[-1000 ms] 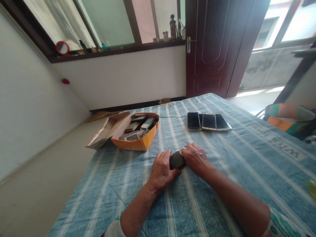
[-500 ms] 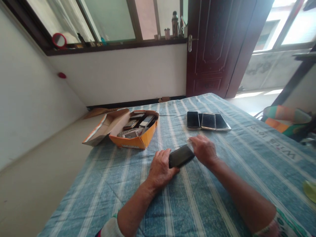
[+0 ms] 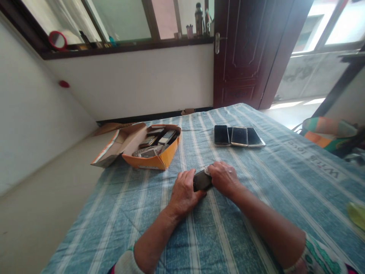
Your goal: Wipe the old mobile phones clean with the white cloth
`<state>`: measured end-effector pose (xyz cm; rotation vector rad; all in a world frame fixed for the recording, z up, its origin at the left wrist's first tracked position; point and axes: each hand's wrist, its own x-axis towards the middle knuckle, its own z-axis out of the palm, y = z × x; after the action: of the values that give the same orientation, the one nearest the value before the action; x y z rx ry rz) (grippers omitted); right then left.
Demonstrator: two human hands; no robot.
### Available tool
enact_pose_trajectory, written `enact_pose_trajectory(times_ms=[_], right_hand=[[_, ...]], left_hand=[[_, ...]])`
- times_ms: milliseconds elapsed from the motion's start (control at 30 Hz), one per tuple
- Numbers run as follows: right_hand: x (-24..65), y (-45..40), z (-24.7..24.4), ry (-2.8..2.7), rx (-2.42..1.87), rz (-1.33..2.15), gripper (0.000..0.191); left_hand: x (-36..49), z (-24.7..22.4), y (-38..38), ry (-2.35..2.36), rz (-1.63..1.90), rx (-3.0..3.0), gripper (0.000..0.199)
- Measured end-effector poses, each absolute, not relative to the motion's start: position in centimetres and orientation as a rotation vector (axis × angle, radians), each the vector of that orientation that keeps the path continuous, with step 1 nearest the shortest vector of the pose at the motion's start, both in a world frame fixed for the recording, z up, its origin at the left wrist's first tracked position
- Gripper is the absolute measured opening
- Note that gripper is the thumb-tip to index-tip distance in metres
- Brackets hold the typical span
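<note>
My left hand (image 3: 184, 192) grips one end of a dark mobile phone (image 3: 202, 180), its thumb along the near edge. The phone lies slightly tilted above the bed cover, dark face up. My right hand (image 3: 225, 178) is closed over the phone's right end, pressing a crumpled white tissue (image 3: 207, 171) against it; most of the tissue is hidden by the fingers. Beyond my hands, an open orange cardboard box (image 3: 151, 161) holds several old phones (image 3: 148, 151). To its right, several phones (image 3: 239, 136) lie side by side, partly overlapping, screens up.
A blue and white striped cover (image 3: 148, 217) lies beneath everything. A yellow-green item (image 3: 356, 215) sits at the right edge. Behind stand a white wall, a dark red door (image 3: 248, 53), and a windowsill (image 3: 128, 48) bearing a flask (image 3: 199, 21) and a round mirror (image 3: 57, 40).
My right hand has moved left and down from beside the phone's end onto its face with the tissue. My left hand still holds the phone. The view has shifted slightly.
</note>
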<state>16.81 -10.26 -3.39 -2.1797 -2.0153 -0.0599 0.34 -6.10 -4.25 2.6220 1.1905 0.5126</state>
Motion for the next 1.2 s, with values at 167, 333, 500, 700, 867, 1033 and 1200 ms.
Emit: enact_pose_trajectory(times_ms=[167, 333, 500, 700, 867, 1033, 1200], right_hand=[[18.8, -10.1, -3.7, -1.784, -2.347, -0.104, 0.028], [20.8, -9.8, -4.2, -1.506, -2.375, -0.07, 0.027], [20.8, -9.3, -4.9, -1.461, -2.229, -0.043, 0.028], [21.2, -9.1, -5.3, -1.387, -2.139, -0.02, 0.03], [20.9, -9.1, -5.2, -1.442, -2.089, 0.022, 0.023], [20.9, -8.8, -5.6, -1.417, -2.044, 0.069, 0.023], [21.1, -8.6, -5.9, -1.369, -1.996, 0.142, 0.024]], left_hand=[[0.6, -4.1, -6.2, 1.189, 0.478, 2.636, 0.064], [0.5, -3.5, -6.5, 1.12, 0.365, 2.708, 0.06], [0.5, -2.8, -6.8, 1.085, 0.198, 2.793, 0.052], [0.6, -2.6, -6.8, 1.081, 0.143, 2.827, 0.051], [0.8, -2.2, -6.7, 1.088, 0.065, 2.821, 0.056], [1.0, -2.0, -6.6, 1.078, 0.013, 2.87, 0.057], [1.0, -1.9, -6.4, 1.068, 0.009, 2.887, 0.057]])
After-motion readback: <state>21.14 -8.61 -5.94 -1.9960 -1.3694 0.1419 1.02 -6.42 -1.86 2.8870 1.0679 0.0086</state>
